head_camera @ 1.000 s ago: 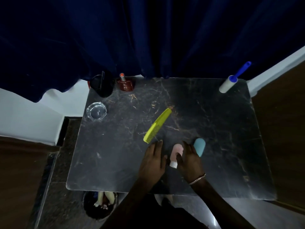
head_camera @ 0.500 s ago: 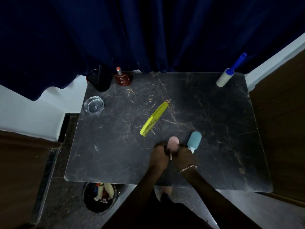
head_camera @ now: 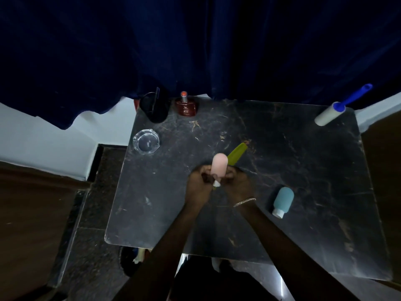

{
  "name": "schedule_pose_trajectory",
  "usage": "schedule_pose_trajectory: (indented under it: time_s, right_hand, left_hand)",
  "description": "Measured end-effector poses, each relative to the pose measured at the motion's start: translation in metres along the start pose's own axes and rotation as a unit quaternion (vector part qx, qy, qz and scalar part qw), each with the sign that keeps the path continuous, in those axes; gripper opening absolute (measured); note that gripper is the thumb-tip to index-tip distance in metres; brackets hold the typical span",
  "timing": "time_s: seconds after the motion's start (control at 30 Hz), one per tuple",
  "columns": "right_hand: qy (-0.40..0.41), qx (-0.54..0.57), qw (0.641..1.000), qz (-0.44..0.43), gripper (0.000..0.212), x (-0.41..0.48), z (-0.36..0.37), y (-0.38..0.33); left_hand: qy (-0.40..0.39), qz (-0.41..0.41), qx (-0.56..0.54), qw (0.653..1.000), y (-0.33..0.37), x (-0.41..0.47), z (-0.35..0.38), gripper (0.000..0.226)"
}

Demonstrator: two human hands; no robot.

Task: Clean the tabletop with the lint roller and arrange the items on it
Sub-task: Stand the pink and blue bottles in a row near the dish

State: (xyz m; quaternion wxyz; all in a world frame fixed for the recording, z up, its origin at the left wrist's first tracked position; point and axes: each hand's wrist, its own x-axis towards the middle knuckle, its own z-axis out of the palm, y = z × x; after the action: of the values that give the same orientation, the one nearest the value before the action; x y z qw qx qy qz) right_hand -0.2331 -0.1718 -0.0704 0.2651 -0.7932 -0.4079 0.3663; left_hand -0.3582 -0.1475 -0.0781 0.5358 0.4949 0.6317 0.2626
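A small pink bottle with a white cap is held up above the dark marble tabletop. My left hand and my right hand both grip its lower end near the cap. A yellow-green comb lies on the table just behind the bottle, partly hidden by it. A blue bottle with a white cap lies on its side to the right of my right wrist. The lint roller, white with a blue handle, rests at the far right corner.
A glass ashtray, a black cup and a dark red perfume bottle stand at the far left of the table. Dark blue curtains hang behind. A bin sits under the near left edge.
Both hands closed on the pink bottle and lifted it off the table, upward and away from the blue bottle, which stayed lying in place.
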Motion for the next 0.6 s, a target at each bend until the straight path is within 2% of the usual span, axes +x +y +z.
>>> schedule_pose_trajectory:
  time_s: [0.1,0.17,0.27,0.4,0.5,0.6]
  right_hand:
    - [-0.016,-0.005,1.0,-0.022,0.033,0.03,0.02,-0.035]
    - [0.0,-0.007,0.999,-0.054,0.026,0.05,0.032,-0.057]
    - [0.015,-0.04,0.996,-0.085,0.031,0.073,0.049,-0.085]
    - [0.039,-0.098,0.988,-0.113,0.019,0.11,0.074,-0.104]
    - [0.022,-0.091,0.989,-0.111,0.029,0.133,0.089,-0.11]
    - [0.008,-0.07,0.993,-0.097,0.026,0.152,0.101,-0.111]
  left_hand:
    - [0.017,0.02,-0.019,0.999,0.009,0.033,-0.029,0.022]
    - [0.024,0.029,-0.007,0.999,0.013,0.058,-0.047,0.024]
    - [0.034,0.037,0.007,0.999,0.02,0.094,-0.066,0.023]
    - [0.044,0.049,0.032,0.997,0.029,0.135,-0.081,0.025]
    - [0.049,0.064,0.058,0.995,0.029,0.157,-0.087,0.027]
    - [0.047,0.069,0.068,0.994,0.026,0.176,-0.09,0.029]
